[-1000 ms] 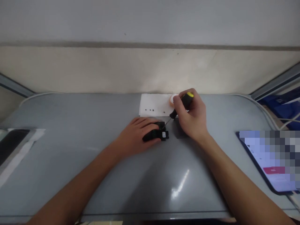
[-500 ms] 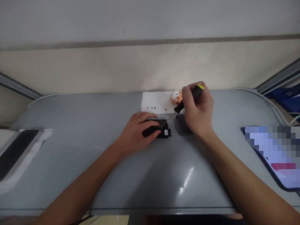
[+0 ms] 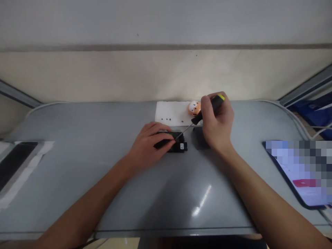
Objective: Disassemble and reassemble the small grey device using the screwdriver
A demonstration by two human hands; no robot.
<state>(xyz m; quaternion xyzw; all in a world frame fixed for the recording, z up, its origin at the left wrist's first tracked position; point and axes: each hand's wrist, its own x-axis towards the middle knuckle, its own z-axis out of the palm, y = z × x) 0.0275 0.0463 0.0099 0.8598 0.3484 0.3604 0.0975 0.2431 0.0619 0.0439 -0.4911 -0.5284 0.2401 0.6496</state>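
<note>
On the grey table lies a small black electronic device [image 3: 178, 148] with a white label and a bit of green circuit board showing. My left hand [image 3: 147, 143] rests over its left part, thumb and index finger closed on it close to the screwdriver tip. My right hand [image 3: 220, 124] is wrapped round the black and yellow handle of a screwdriver [image 3: 197, 118]. Its thin shaft slants down left, with the tip at the device beside my left fingertips. The exact contact point is too small to make out.
A white sheet [image 3: 166, 110] behind the device carries several tiny dark pieces, perhaps screws, and an orange and white animal figure [image 3: 193, 108]. A dark flat piece [image 3: 198, 138] lies beneath my right hand. A lit tablet-like screen [image 3: 298, 173] is at right; a black panel [image 3: 19, 160] at left.
My left thumb and index fingertips have drawn together near the screwdriver tip. More green of the circuit board shows. The whole view has shifted slightly; the right hand keeps its grip.
</note>
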